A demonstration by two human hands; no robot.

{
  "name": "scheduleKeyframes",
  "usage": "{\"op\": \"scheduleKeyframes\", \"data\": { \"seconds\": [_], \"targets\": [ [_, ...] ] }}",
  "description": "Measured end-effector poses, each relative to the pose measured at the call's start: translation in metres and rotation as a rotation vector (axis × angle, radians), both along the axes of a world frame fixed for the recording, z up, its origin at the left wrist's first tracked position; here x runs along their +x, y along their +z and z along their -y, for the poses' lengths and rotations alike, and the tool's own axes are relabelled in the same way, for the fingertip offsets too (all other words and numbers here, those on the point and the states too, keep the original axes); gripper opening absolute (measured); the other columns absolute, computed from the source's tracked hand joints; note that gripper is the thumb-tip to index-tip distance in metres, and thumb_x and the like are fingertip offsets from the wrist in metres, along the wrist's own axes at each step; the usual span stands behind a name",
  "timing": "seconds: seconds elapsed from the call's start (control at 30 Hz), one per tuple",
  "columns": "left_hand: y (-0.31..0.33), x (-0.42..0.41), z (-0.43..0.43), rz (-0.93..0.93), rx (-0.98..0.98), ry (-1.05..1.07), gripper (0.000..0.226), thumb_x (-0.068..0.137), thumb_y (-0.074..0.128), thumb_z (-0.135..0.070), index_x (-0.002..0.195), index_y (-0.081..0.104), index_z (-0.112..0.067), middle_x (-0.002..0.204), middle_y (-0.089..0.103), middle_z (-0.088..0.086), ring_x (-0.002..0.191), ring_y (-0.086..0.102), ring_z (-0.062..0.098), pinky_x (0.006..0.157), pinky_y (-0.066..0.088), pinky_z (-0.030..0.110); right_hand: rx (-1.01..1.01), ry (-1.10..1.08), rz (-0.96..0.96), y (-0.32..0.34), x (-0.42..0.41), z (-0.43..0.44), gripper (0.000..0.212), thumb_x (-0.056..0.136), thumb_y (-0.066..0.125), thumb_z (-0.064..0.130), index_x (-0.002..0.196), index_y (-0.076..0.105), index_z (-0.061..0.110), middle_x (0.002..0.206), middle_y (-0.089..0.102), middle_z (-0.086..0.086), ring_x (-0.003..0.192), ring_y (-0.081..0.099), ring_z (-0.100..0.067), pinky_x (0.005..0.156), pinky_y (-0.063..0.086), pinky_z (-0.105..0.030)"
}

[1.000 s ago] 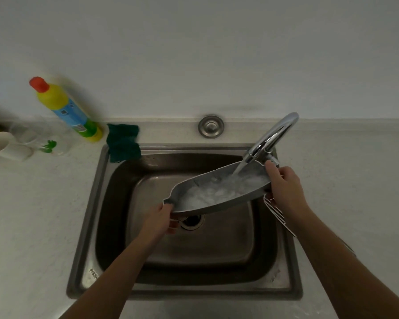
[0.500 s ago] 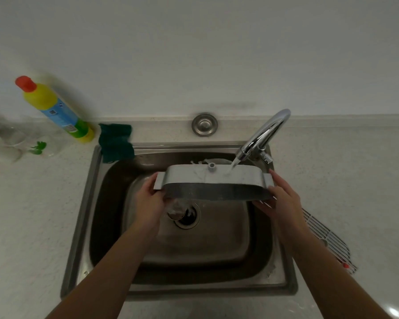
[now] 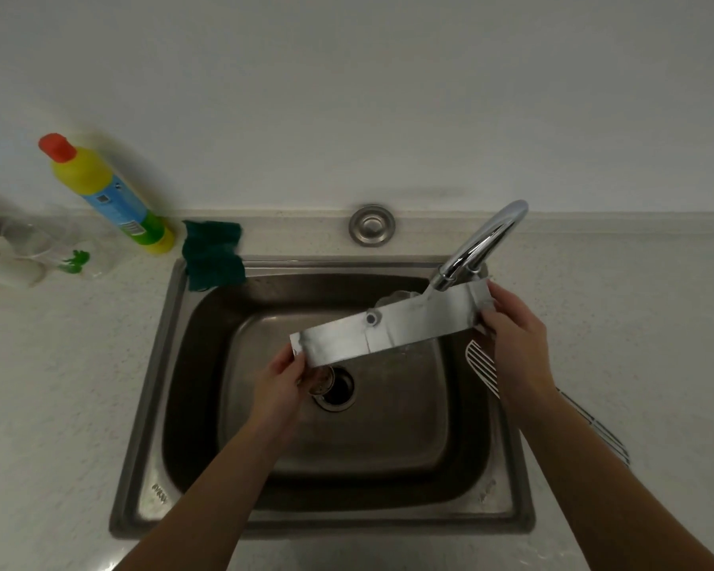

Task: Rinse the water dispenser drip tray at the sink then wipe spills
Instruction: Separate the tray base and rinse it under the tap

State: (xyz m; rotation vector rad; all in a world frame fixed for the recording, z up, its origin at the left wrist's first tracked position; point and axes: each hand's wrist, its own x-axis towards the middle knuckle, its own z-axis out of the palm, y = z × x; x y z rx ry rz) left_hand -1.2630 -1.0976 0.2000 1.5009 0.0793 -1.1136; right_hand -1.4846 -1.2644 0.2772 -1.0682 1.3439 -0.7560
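Grey drip tray on edge, long axis rising rightward, left hand, right hand each grasping an end.

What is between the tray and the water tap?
Nothing visible. The drip tray, held at both ends by the left hand and right hand, is tipped right under the faucet spout, over the sink.

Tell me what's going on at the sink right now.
A person is holding a grey drip tray over the steel sink, the left hand on its lower end and the right hand on its upper end, beneath the tap. The tray is tipped on edge and slanted, as if draining. A wire grille lies at the sink's right edge. A green cloth and a detergent bottle sit at the back left.
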Motion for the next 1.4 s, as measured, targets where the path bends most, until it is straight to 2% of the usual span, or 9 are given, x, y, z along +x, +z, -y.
{"op": "scheduleKeyframes", "data": {
  "seconds": [0.3,0.4,0.53,0.67,0.8,0.93,1.1,1.27,1.4],
  "targets": [
    [0.011,0.011,0.012,0.131,0.004,-0.046,0.037,0.110,0.039,-0.022,0.133,0.065,-0.033,0.124,0.073,-0.009,0.120,0.066,0.017,0.087,0.054,0.030,0.055,-0.050,0.032,-0.018,-0.024,-0.026,0.044,0.103,0.043,0.007,0.115,0.070,0.039,0.111,0.076,0.015,0.108,0.070,-0.006,0.096,0.055,-0.037],
    [0.025,0.016,0.013,0.219,-0.070,-0.072,0.041,0.109,0.040,-0.016,0.141,0.061,-0.030,0.129,0.072,-0.008,0.118,0.068,0.011,0.090,0.058,0.029,0.177,-0.156,0.142,-0.032,-0.023,-0.025,0.028,0.094,0.052,0.024,0.119,0.066,0.026,0.116,0.074,-0.002,0.112,0.071,-0.022,0.094,0.058,-0.042],
    [0.040,0.019,0.009,0.316,-0.169,-0.054,0.039,0.106,0.049,-0.012,0.141,0.063,-0.024,0.132,0.071,-0.006,0.121,0.067,0.009,0.096,0.058,0.030,0.331,-0.221,0.135,-0.041,-0.008,-0.012,0.049,0.083,0.058,0.051,0.121,0.060,0.020,0.123,0.062,-0.009,0.114,0.061,-0.028,0.084,0.055,-0.043],
    [0.038,0.015,-0.001,0.322,-0.159,-0.003,0.038,0.105,0.056,-0.013,0.142,0.061,-0.021,0.128,0.072,-0.012,0.118,0.068,0.006,0.089,0.059,0.022,0.195,-0.145,0.015,-0.036,0.006,0.004,0.012,0.095,0.055,0.040,0.103,0.057,0.031,0.112,0.056,-0.003,0.108,0.056,-0.027,0.078,0.049,-0.041],
    [0.024,0.012,-0.011,0.066,-0.104,0.100,0.033,0.107,0.053,-0.025,0.138,0.063,-0.026,0.133,0.070,0.004,0.118,0.070,0.020,0.096,0.059,0.039,0.010,-0.026,0.053,-0.018,0.017,0.006,0.031,0.079,0.056,0.026,0.110,0.059,0.029,0.117,0.061,0.000,0.108,0.060,-0.024,0.077,0.051,-0.037],
    [0.014,0.008,-0.008,-0.162,-0.022,0.215,0.037,0.103,0.061,-0.031,0.136,0.058,-0.016,0.133,0.065,0.016,0.117,0.070,0.032,0.080,0.065,0.040,-0.208,0.161,0.026,-0.002,0.014,-0.009,0.055,0.078,0.053,0.010,0.131,0.050,0.026,0.132,0.059,0.008,0.118,0.061,-0.010,0.095,0.055,-0.038],
    [0.016,0.016,0.003,-0.123,-0.060,0.128,0.026,0.102,0.060,-0.025,0.121,0.067,-0.010,0.132,0.065,0.015,0.119,0.065,0.028,0.083,0.064,0.036,-0.229,0.356,-0.008,-0.007,-0.002,-0.028,0.078,0.086,0.059,0.019,0.155,0.027,0.038,0.162,0.036,0.009,0.148,0.037,-0.013,0.113,0.044,-0.050],
    [0.024,0.036,0.000,-0.005,-0.284,0.021,0.043,0.100,0.056,-0.010,0.143,0.057,-0.018,0.139,0.064,0.007,0.124,0.065,0.026,0.092,0.061,0.038,-0.029,0.462,-0.153,-0.030,-0.025,-0.027,0.106,0.076,0.085,0.043,0.157,0.017,0.047,0.146,0.036,0.019,0.130,0.045,-0.011,0.092,0.048,-0.022],
    [0.030,0.035,-0.003,-0.010,-0.342,-0.057,0.057,0.099,0.057,-0.011,0.150,0.049,-0.035,0.148,0.056,0.002,0.126,0.065,0.023,0.095,0.059,0.042,-0.126,0.591,-0.373,-0.047,-0.029,-0.021,0.088,0.065,0.092,0.043,0.136,0.041,0.047,0.119,0.048,0.032,0.111,0.053,0.001,0.077,0.043,-0.014]
  ]
}}
